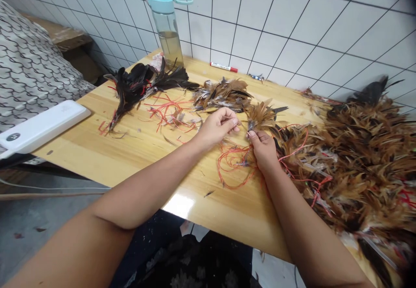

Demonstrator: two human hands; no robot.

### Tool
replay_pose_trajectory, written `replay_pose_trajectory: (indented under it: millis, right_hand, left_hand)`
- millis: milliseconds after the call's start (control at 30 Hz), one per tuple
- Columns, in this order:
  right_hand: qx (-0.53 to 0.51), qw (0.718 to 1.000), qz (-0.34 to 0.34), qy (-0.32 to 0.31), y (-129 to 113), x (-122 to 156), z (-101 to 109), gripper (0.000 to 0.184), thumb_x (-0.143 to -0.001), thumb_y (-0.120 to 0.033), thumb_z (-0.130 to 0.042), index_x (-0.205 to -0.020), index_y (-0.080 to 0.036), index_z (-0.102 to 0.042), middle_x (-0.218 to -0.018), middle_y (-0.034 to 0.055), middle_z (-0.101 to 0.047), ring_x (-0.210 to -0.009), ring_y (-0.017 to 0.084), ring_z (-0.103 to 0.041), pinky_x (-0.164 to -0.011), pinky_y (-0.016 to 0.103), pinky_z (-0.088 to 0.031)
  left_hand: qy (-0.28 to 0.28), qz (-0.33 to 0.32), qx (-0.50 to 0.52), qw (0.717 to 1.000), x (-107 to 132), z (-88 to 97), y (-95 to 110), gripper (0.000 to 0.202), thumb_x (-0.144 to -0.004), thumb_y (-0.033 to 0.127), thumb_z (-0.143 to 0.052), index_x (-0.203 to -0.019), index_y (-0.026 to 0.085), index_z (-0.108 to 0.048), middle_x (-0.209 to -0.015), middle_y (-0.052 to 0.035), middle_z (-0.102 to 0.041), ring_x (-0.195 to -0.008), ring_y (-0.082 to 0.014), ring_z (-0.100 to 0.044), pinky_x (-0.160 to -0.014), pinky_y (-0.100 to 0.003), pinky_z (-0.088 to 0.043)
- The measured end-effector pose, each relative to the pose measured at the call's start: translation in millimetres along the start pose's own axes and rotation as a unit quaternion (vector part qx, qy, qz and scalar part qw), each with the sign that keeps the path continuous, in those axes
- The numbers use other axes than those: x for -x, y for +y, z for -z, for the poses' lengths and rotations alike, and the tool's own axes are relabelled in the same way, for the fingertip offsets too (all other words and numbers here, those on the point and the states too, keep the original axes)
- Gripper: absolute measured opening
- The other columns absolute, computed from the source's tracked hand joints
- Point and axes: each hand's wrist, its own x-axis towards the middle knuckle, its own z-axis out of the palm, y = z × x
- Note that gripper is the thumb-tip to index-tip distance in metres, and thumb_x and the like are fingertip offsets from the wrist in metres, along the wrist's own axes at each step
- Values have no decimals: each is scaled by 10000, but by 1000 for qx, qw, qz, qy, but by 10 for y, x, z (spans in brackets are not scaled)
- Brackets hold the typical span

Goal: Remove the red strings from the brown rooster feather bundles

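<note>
My right hand [263, 146] pinches the base of a small bunch of brown feathers [261, 115], whose tips fan upward and away from me. To its left, my left hand [221, 125] is closed, thumb pressed to the forefinger; whatever lies in that pinch is too small to make out. Loops of red string [232, 169] lie on the table below the hands. Just beyond my left hand rests a pile of brown feathers [224, 94]. Left of that pile are loose red strings [167, 110] with feather scraps.
A large heap of brown feathers [367, 158] covers the table's right side. Black feathers [139, 84] lie at the back left, before a water bottle [170, 32]. A red marker [223, 66] sits near the tiled wall. A white device [43, 125] stands at the left edge.
</note>
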Motion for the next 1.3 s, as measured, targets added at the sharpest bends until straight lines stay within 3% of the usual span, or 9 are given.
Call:
replay_pose_trajectory:
  millis: [367, 567, 800, 967, 1033, 1133, 1300]
  right_hand:
    - [-32, 999, -7, -42, -134, 22, -30, 288, -691, -487, -695, -748, -206, -681, -773, 34, -708, -760, 201, -618, -760, 371, -514]
    - [-36, 998, -12, -47, -146, 28, -35, 292, -664, -477, -726, -680, -202, -631, -682, 15, -649, -677, 175, -575, -664, 335, -493]
    - [-32, 996, -2, -79, -98, 17, -6, 326, -673, -512, -747, -748, -208, -656, -737, 14, -667, -717, 172, -572, -710, 333, -488]
    - [-50, 997, -5, -65, -49, -8, 25, 389, -695, -593, -708, -685, -212, -630, -697, 11, -621, -708, 168, -553, -750, 340, -480]
    - [-56, 995, -17, -78, -54, -11, 27, 399, -700, -600, -702, -665, -211, -616, -687, 12, -614, -709, 167, -554, -761, 338, -482]
    - [-54, 993, -22, -105, -59, -7, 22, 414, -704, -617, -690, -684, -211, -613, -710, 19, -631, -740, 177, -573, -781, 347, -490]
    - [-6, 990, 29, -138, -32, 0, 32, 378, -757, -608, -652, -761, -231, -628, -796, 35, -677, -827, 214, -610, -822, 377, -500]
  left_hand:
    - [10, -55, -88, 995, 31, -37, -66, 89, -863, 215, -574, -861, 175, -494, -752, 6, -648, -698, -98, -679, -638, -201, -503]
    - [5, -74, -69, 995, 50, -64, -73, 101, -857, 212, -584, -866, 181, -488, -766, 8, -633, -718, -100, -680, -673, -216, -533]
    - [-18, -91, -55, 994, 70, -75, -58, 111, -849, 218, -589, -906, 175, -504, -818, -10, -637, -758, -117, -679, -710, -241, -533]
    - [46, -74, -118, 989, 15, 4, -63, 243, -786, 198, -643, -1017, 165, -574, -905, -20, -650, -769, -103, -615, -714, -226, -481]
    - [26, -36, -131, 990, -14, 28, -93, 205, -776, 217, -647, -967, 146, -626, -881, -21, -660, -738, -101, -584, -696, -226, -461]
    - [-52, 6, -101, 994, -30, 20, -133, 152, -760, 242, -657, -860, 128, -674, -796, -13, -668, -697, -104, -566, -669, -228, -439]
    - [-123, 47, -22, 991, -7, -42, -151, 125, -752, 234, -655, -705, 118, -641, -644, -4, -642, -592, -91, -553, -600, -218, -434]
